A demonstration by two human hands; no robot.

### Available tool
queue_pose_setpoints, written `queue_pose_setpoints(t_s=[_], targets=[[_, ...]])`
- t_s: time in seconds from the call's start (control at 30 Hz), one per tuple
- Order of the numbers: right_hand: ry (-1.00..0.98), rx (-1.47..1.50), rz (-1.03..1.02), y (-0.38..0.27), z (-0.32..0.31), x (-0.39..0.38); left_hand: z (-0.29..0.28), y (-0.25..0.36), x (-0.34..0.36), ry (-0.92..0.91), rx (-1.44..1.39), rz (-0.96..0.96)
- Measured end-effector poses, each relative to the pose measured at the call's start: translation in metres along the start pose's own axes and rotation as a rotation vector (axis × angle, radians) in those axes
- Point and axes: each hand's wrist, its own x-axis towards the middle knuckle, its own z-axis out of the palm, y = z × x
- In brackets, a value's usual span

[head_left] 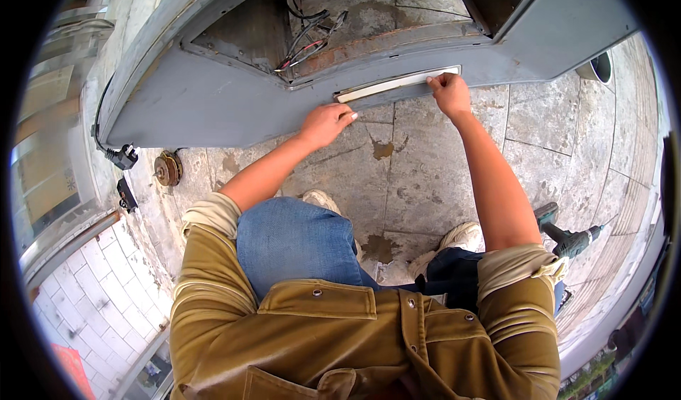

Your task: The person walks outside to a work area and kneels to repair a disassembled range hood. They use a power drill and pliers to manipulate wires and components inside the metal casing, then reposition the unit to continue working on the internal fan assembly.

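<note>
One brown jacket point(340, 336) fills the foreground, and beyond it stands one grey metal housing point(198, 95) with one long white strip point(386, 86) along its near edge, which might tilt or drop if pressed unevenly at its ends. Two pale shoes point(462, 237) and one power drill point(573, 242) are smaller; of two bare hands, the left hand point(325, 124) curls near the strip's left end and the right hand point(450, 93) sets fingertips on its right, though this angle hides whether either truly grips. Smaller still is one black plug point(123, 157).
</note>
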Motion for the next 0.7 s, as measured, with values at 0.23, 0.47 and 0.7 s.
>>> queue_pose_setpoints(t_s=[0.23,0.47,0.7], targets=[[0.021,0.135,-0.163,-0.038,0.065,-0.024,-0.004,0.02,0.016,0.097,0.181,0.29],[0.081,0.297,-0.024,-0.039,0.08,-0.023,0.011,0.004,0.043,0.176,0.148,0.231],[0.146,0.267,0.005,-0.041,0.087,-0.017,0.009,0.0,0.048,0.107,0.245,0.276]])
